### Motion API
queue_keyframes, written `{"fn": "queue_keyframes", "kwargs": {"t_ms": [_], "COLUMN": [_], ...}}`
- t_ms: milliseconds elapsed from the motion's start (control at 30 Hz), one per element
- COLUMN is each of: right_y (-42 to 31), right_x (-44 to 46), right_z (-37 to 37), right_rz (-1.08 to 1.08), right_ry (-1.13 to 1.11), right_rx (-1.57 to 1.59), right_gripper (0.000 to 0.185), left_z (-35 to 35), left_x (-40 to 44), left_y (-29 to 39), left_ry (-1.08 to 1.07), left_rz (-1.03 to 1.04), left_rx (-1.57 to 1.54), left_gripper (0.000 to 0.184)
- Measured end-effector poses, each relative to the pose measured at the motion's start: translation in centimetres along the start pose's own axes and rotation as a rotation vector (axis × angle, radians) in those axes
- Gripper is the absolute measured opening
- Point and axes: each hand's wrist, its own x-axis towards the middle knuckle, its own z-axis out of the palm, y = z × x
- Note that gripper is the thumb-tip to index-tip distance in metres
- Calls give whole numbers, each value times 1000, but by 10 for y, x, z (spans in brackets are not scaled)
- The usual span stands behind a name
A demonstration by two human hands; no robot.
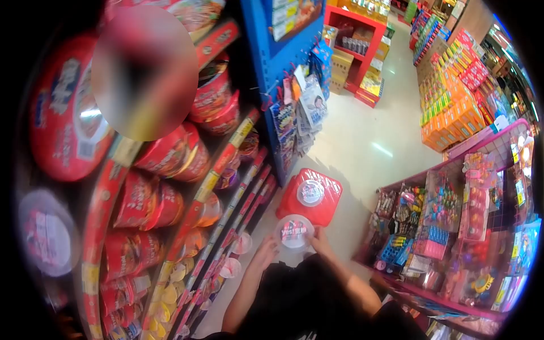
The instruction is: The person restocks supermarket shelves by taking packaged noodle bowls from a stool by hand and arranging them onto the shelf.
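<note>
Low in front of my body I hold a noodle tub point(293, 232) with a clear rim and a round white lid with pink print reading "Yes!". My left hand point(268, 251) grips its left side, the fingers closed against the rim. On the opposite side my right hand point(318, 240) pinches the edge. Just beyond the tub is a red square container point(324, 211). A second round white-labelled lid point(310, 193) shows within its outline; whether it sits inside or on top I cannot tell.
Shelves with red instant noodle tubs point(135, 199) rise close on my left, edged by price strips point(207, 186). Small packets hang on a blue end panel point(272, 73). A pink rack point(396, 184) of small goods stands right, near stacked orange boxes point(453, 122). Floor point(362, 136) runs between.
</note>
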Motion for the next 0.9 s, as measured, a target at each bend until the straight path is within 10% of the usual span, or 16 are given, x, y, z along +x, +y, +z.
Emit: {"fn": "queue_keyframes", "kwargs": {"t_ms": [900], "right_y": [74], "right_x": [207], "right_z": [-73], "right_rz": [278], "right_ry": [23], "right_rx": [134], "right_gripper": [69], "left_z": [44], "left_x": [265], "left_y": [-9], "left_ry": [178], "left_rz": [-81], "left_rx": [428], "left_gripper": [71]}}
